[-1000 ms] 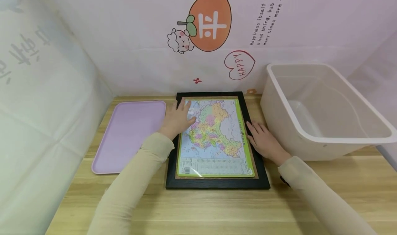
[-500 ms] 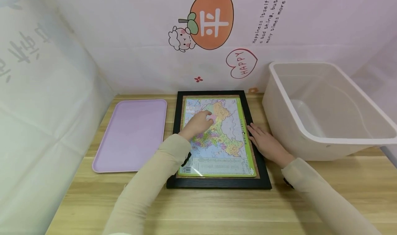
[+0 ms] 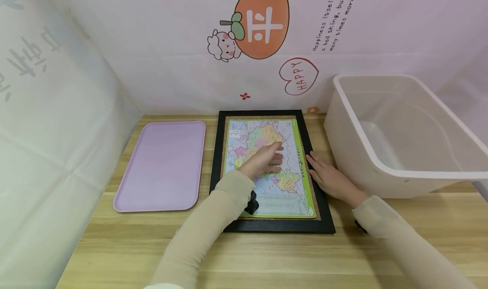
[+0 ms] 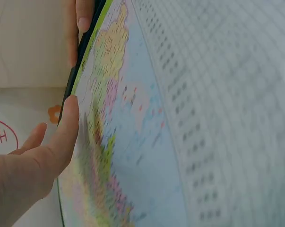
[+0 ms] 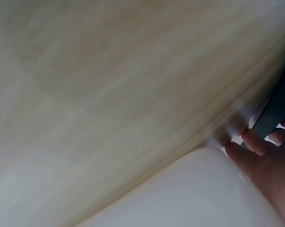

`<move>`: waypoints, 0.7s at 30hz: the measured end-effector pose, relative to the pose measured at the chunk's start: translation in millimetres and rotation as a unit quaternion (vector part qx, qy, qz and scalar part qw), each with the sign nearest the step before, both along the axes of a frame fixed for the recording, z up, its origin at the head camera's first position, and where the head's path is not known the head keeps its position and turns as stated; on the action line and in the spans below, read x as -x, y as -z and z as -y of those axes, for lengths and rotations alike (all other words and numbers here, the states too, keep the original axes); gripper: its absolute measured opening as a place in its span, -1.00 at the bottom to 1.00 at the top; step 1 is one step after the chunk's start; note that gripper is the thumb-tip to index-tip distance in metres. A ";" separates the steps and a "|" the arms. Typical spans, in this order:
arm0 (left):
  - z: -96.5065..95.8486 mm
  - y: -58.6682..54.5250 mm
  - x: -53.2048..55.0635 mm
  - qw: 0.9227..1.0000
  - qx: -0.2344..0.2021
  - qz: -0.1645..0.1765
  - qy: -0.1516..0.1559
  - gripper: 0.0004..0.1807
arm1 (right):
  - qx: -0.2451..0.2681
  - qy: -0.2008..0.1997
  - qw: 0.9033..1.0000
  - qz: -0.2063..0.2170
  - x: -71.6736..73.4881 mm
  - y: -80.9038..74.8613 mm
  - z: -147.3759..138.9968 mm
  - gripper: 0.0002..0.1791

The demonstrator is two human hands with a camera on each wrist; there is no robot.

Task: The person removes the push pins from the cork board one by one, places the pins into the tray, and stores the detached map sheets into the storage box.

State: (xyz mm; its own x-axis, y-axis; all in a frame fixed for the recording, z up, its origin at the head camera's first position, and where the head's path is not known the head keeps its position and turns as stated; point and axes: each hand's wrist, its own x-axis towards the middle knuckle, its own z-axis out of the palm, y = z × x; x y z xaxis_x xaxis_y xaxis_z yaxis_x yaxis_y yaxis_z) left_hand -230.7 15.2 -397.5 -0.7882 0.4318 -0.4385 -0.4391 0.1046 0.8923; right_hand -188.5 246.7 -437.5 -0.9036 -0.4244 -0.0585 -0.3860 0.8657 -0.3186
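Down at the bottom of the frame, here's the wooden table (image 3: 267, 263), and across it reach my two pale sleeves: left sleeve (image 3: 202, 238) at bottom centre, right sleeve (image 3: 411, 242) at lower right. A small black piece (image 3: 252, 203) shows at my left cuff. Just beyond, in the centre, lies the black frame (image 3: 282, 226), flat on the wood, and inside it the green-edged map (image 3: 287, 181), flat too, with brown board (image 3: 314, 202) peeking out around it.

My right hand (image 3: 335, 183), right of centre, rests on the frame's right side, fingers reaching out with small gaps between them, pinching nothing. And over the middle of the map, my left hand (image 3: 264, 161)! Fingers loose, apart, tips toward the right; whether they touch the surface, I can't tell.

Left of centre there's the lilac tray (image 3: 162, 166), flat and just beside the frame. At right stands the white tub (image 3: 350, 153), near my right hand. Farthest back, the pale backdrop (image 3: 171, 77) fills the top: a cartoon sheep (image 3: 224, 46) against an orange fruit (image 3: 263, 47) at upper centre, a red heart (image 3: 299, 76) below and to the right.
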 end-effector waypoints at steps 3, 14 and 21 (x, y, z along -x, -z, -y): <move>-5.4 3.2 -0.6 0.999 -0.035 0.012 -0.003 -0.36 | 0.003 0.000 1.000 0.004 0.2 0.9 -0.2 -0.41; -16.8 15.2 3.8 0.990 -0.119 0.077 -0.015 -0.30 | 0.004 -0.003 1.000 -0.005 -0.1 3.7 1.0 -0.42; -24.5 14.6 5.2 0.986 -0.142 0.081 0.005 -0.26 | -0.001 0.001 1.000 0.002 -1.4 4.1 -1.6 -0.40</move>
State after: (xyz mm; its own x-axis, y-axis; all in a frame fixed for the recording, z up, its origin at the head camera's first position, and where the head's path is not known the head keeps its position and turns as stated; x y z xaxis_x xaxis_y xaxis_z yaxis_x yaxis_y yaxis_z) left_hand -235.9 39.7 -412.2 -0.7128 0.5631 -0.4183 -0.5786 -0.1350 0.8043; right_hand -187.1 248.3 -441.6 -0.9040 -0.4228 -0.0632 -0.3833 0.8672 -0.3178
